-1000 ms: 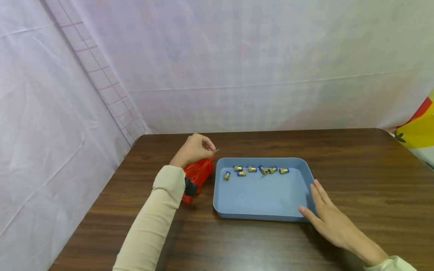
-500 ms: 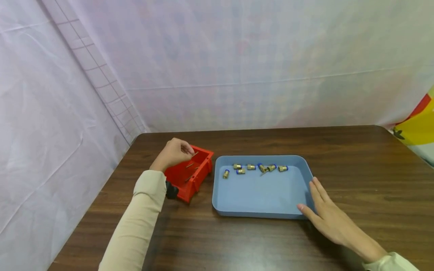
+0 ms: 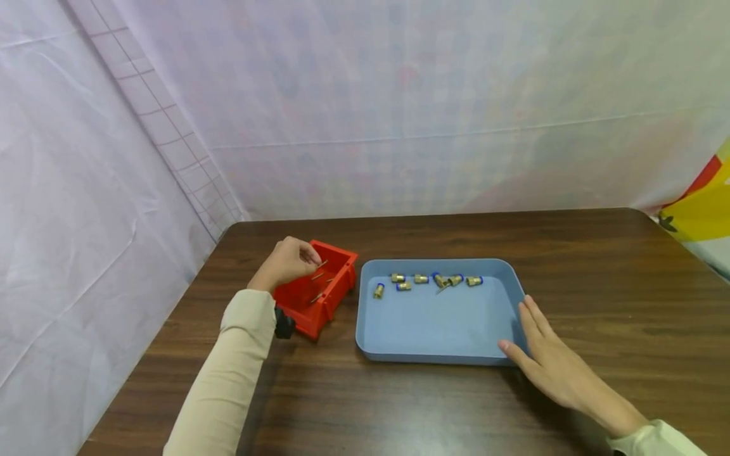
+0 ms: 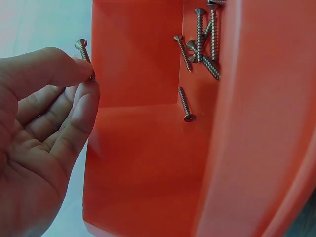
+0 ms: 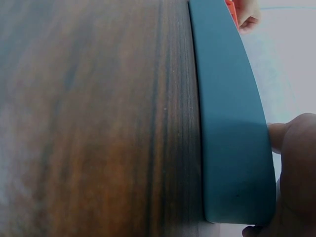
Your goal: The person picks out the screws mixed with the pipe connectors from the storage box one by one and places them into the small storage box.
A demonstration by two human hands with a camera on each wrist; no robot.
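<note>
My left hand (image 3: 287, 261) is above the red bin (image 3: 336, 296) and pinches a screw (image 4: 83, 49) between thumb and fingertips. In the left wrist view its countersunk head points up and away from the fingers. Several more screws (image 4: 199, 34) lie inside the bin. My right hand (image 3: 556, 368) rests against the right wall of the blue-grey tray (image 3: 433, 332), fingers straight and thumb over the rim. Along the far side of the tray lie several brass push-in fittings (image 3: 397, 278) with blue collars. A thin screw-like piece (image 3: 442, 289) lies among the fittings.
The brown wood-grain table (image 3: 422, 405) bears both containers, with the bin just left of the tray. A white cloth (image 3: 410, 114) hangs behind the table, and another at the left. Yellow and red fabric (image 3: 701, 202) shows at the far right.
My left hand has moved left from the bin's far right corner, near the tray, to over the bin, still pinching a screw. The right hand stays at the tray.
</note>
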